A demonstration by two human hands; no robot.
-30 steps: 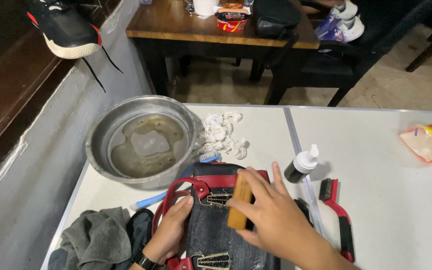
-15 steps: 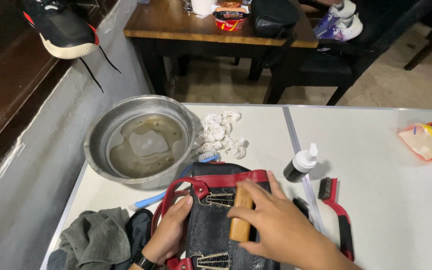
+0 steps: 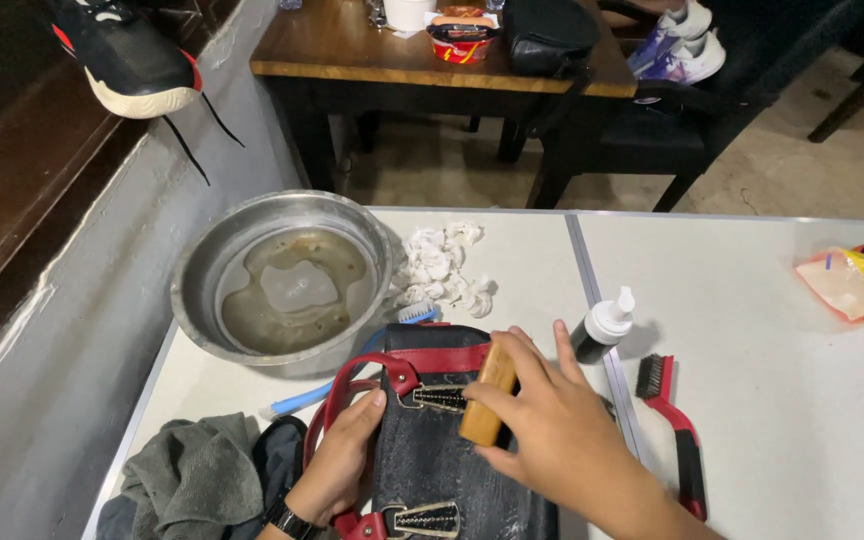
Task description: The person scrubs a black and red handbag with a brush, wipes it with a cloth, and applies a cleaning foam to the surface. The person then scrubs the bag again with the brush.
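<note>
While the right hand (image 3: 552,430) presses a wooden-backed brush (image 3: 488,395) down onto the dark bag (image 3: 442,460), its fingers are curled around the brush's sides, thumb on the near edge, so the brush is firmly gripped and lies tilted across the bag's upper part. The left hand (image 3: 344,460) rests on the bag's left edge beside the red strap (image 3: 392,368), fingers bent and pressed flat against the fabric to steady it rather than closed around anything. The bag lies at the near edge of the white table (image 3: 752,300), with two metal buckles showing on its face. Just left of it sits a crumpled grey cloth (image 3: 187,485). Behind it a blue toothbrush (image 3: 352,365) lies partly under the strap, its head pointing toward a metal basin (image 3: 197,290) of murky water. Crumpled white tissues (image 3: 442,265) lie just beside the basin. To the right of the hand stand a small dark bottle with a white nozzle (image 3: 600,330) and a red-handled brush (image 3: 674,425), both near the bag. A colourful plastic packet (image 3: 857,280) lies well apart at the far right edge.
</note>
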